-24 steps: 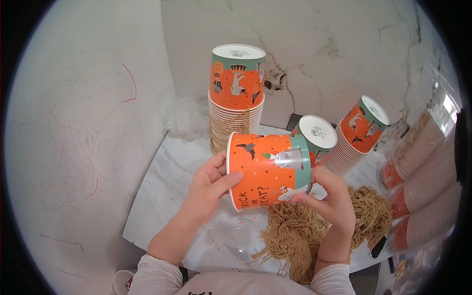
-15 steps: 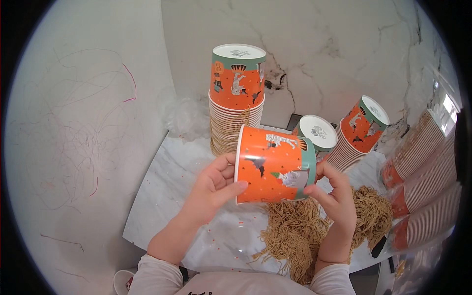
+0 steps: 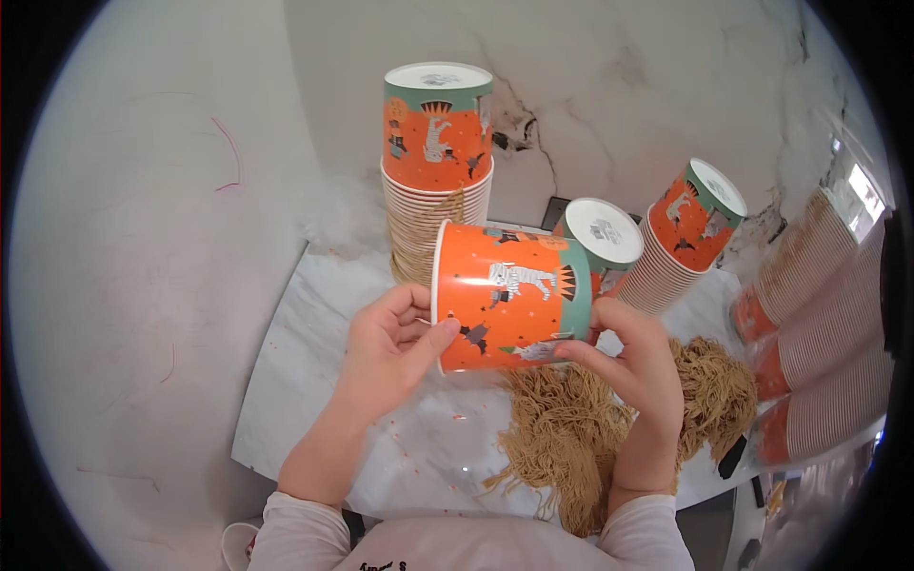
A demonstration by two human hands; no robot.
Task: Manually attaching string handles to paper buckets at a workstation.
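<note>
Rotated since earlier, your orange paper cup (image 3: 509, 297) lies sideways; left hand (image 3: 390, 347) and right hand (image 3: 633, 366) fingers clasp it. Squeezing could crumple it.

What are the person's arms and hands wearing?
Both hands are bare: no gloves, rings or watch show on the left hand or the right hand. Pale, whitish long sleeves are pushed up, leaving the forearms uncovered.

bright, even light; fisheye bends and darkens edges.
</note>
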